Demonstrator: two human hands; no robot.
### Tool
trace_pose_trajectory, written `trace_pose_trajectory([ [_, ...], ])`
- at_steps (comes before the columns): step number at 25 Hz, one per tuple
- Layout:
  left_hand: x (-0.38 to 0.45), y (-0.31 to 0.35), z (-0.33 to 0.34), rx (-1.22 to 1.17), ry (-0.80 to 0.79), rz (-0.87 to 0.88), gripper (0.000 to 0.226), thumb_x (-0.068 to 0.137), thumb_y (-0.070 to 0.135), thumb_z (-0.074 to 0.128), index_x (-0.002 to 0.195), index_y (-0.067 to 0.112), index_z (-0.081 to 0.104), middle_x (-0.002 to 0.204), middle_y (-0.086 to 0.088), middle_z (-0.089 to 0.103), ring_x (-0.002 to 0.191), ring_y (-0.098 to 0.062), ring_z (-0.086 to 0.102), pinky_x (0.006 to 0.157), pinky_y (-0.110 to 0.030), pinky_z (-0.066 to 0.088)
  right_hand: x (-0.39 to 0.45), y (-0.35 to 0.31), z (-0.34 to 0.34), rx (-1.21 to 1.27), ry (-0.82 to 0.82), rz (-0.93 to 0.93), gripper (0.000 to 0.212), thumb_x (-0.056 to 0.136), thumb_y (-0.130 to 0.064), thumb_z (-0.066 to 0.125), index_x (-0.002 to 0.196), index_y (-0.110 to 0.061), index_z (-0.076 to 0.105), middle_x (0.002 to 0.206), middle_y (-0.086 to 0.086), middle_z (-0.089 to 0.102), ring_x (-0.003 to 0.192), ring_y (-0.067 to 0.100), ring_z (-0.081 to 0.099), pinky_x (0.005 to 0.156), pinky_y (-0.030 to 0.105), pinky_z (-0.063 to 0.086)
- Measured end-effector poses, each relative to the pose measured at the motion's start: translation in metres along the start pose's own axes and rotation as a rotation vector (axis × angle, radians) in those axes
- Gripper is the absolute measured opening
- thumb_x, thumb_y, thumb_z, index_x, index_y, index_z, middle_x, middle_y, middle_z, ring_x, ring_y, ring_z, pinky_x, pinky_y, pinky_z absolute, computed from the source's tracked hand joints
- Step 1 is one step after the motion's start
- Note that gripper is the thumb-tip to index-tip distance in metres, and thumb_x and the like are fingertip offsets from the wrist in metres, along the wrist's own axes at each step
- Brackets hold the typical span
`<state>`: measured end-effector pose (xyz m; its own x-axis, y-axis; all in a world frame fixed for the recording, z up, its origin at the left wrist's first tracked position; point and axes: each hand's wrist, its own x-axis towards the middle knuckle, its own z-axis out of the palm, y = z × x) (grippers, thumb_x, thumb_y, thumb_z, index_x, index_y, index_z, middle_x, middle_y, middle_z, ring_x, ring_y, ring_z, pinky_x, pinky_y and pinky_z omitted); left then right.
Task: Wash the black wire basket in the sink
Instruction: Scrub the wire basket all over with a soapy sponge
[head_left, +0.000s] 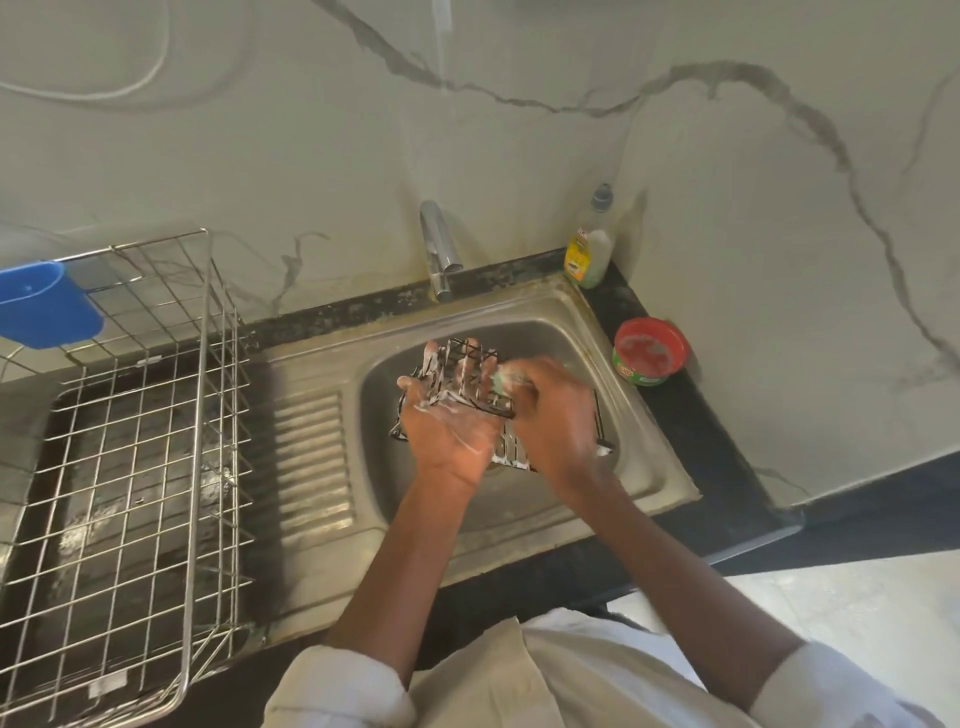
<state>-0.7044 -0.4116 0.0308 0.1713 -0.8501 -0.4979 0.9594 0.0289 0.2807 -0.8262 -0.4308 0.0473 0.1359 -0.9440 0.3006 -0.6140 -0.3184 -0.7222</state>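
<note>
Beside the sink (582, 312), bottle (589, 244) label writing unreadable.

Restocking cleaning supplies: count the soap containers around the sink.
2. A dish soap bottle stands at the sink's back right corner; a red round soap tub sits on the counter right of the basin. Others may lie out of view.

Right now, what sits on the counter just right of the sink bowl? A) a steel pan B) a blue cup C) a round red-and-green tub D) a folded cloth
C: the round red-and-green tub sits on the dark counter beside the sink rim.
</note>
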Motion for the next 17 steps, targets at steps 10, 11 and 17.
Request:
trace_pose_trajectory([
  [10, 0.027, 0.007, -0.002, -0.158, 0.044, 0.046, 0.057, 0.113, 0.057, 0.026, 0.141, 0.022, 0.063, 0.144, -0.013, 0.064, 0.137, -0.038, 0.061, 0.105, -0.082, 0.042, -0.025, 0.051, -0.022, -0.172, -0.011, 0.103, 0.032, 0.085, 0.009, 0.065, 0.100, -0.016, 0.079, 0.100, 0.002, 0.074, 0.088, 0.022, 0.070, 0.071, 0.027, 0.054],
  [11, 0.027, 0.007, 0.000, -0.164, 0.065, 0.053, 0.059, 0.114, 0.056, 0.023, 0.147, 0.023, 0.060, 0.148, -0.014, 0.062, 0.137, -0.038, 0.060, 0.100, -0.082, 0.045, -0.026, 0.063, -0.030, -0.175, 0.004, 0.258, 0.029, 0.089, 0.004, 0.063, 0.100, -0.018, 0.078, 0.101, 0.000, 0.075, 0.090, 0.021, 0.071, 0.072, 0.026, 0.051],
  [17, 0.037, -0.002, -0.006, -0.138, 0.040, 0.036, 0.048, 0.114, 0.049, 0.030, 0.131, 0.025, 0.067, 0.140, -0.012, 0.067, 0.128, -0.038, 0.065, 0.102, -0.069, 0.052, -0.010, 0.012, 0.003, -0.100, -0.067, 0.131, 0.028, 0.093, -0.001, 0.061, 0.109, -0.017, 0.078, 0.108, -0.002, 0.073, 0.087, 0.007, 0.065, 0.067, -0.002, 0.037],
])
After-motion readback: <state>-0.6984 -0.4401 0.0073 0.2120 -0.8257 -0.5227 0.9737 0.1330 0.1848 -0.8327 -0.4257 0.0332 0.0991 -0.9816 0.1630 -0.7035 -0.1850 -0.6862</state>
